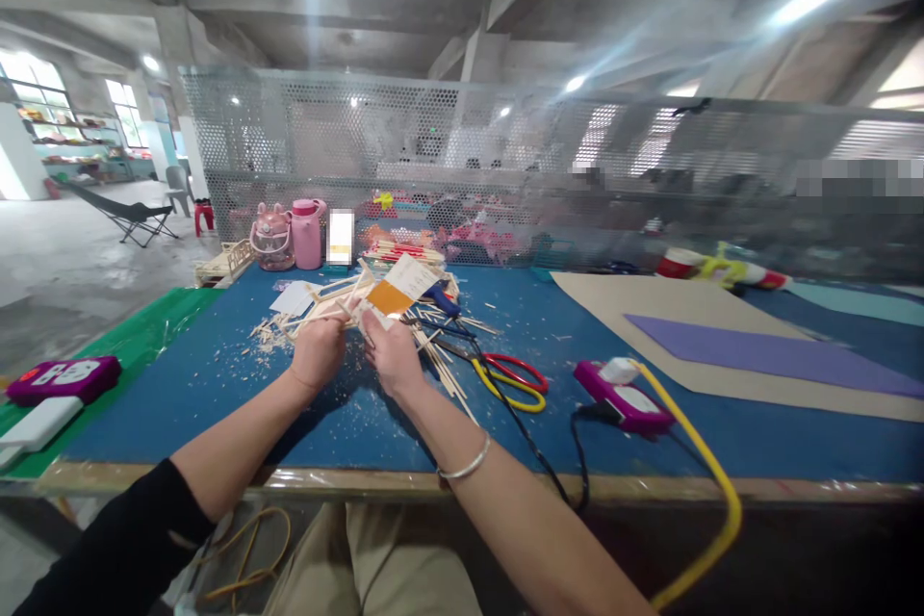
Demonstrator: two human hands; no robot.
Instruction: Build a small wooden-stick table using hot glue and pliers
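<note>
Both my hands are close together over the work table's blue top. My left hand is closed, its fingertips against a small pale piece. The fingers of my right hand are closed on that same piece; its exact kind is unclear. Just behind the fingers is an orange and white card; I cannot tell whether either hand touches it. Thin wooden sticks lie around the hands, with a blue glue gun among them. Scissors with red and yellow handles lie to the right.
Purple power strips sit at right and far left, with a yellow cable over the front edge. Wood scraps litter the left. Pink bottles and a lit phone stand before the mesh screen. Purple sheet lies right.
</note>
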